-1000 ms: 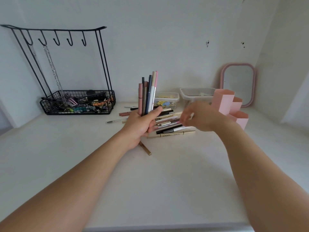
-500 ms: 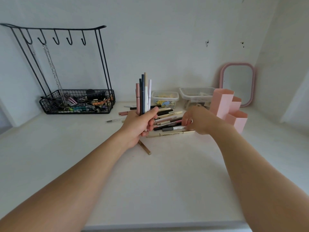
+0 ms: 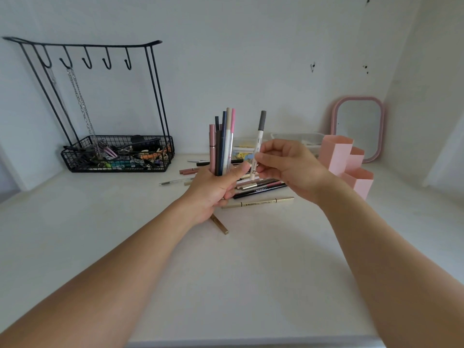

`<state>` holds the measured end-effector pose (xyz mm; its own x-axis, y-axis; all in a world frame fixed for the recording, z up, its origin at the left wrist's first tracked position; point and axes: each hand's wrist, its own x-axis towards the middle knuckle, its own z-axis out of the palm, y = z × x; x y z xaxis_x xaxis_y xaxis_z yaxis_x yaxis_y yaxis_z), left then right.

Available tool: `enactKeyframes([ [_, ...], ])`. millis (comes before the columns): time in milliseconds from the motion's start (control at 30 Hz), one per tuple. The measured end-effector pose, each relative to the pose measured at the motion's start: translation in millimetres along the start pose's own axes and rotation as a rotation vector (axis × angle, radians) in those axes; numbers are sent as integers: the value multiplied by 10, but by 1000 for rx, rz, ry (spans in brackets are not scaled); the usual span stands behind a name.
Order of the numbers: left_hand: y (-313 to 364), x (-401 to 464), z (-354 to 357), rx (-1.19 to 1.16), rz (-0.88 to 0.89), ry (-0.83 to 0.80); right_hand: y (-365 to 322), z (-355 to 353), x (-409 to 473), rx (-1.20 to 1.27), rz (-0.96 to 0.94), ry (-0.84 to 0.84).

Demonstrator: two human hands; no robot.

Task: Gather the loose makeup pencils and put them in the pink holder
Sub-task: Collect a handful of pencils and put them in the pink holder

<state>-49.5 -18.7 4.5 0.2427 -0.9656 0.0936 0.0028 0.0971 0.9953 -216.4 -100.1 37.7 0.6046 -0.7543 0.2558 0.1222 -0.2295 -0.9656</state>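
Head view: left hand [image 3: 213, 189] clenched round upright pencil bundle [image 3: 223, 144], raised above table [image 3: 226, 285]. Right hand [image 3: 288, 169] pinches white pencil with grey cap [image 3: 258, 141] near upright, just right of bundle, lower end close to left thumb. Loose pencils [image 3: 258, 188] lie on table under both hands. Pink holder [image 3: 347, 163] stands just right of right hand, apart from it.

Pink holder [image 3: 336, 153], black wire rack [image 3: 118, 156], white grey-capped pencil [image 3: 259, 139], gold pencil [image 3: 261, 202], white table [image 3: 226, 285].
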Motion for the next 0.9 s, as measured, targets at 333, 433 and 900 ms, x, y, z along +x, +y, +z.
enactKeyframes([
  [333, -68, -10, 65, 124, 30, 7, 60, 144, -18, 21, 22, -76],
  [433, -67, -12, 87, 178, 39, 26, 54, 165, -38, -12, 25, -87],
  [900, -120, -49, 205, 517, 345, -49, 64, 424, -112, 151, -27, 33],
])
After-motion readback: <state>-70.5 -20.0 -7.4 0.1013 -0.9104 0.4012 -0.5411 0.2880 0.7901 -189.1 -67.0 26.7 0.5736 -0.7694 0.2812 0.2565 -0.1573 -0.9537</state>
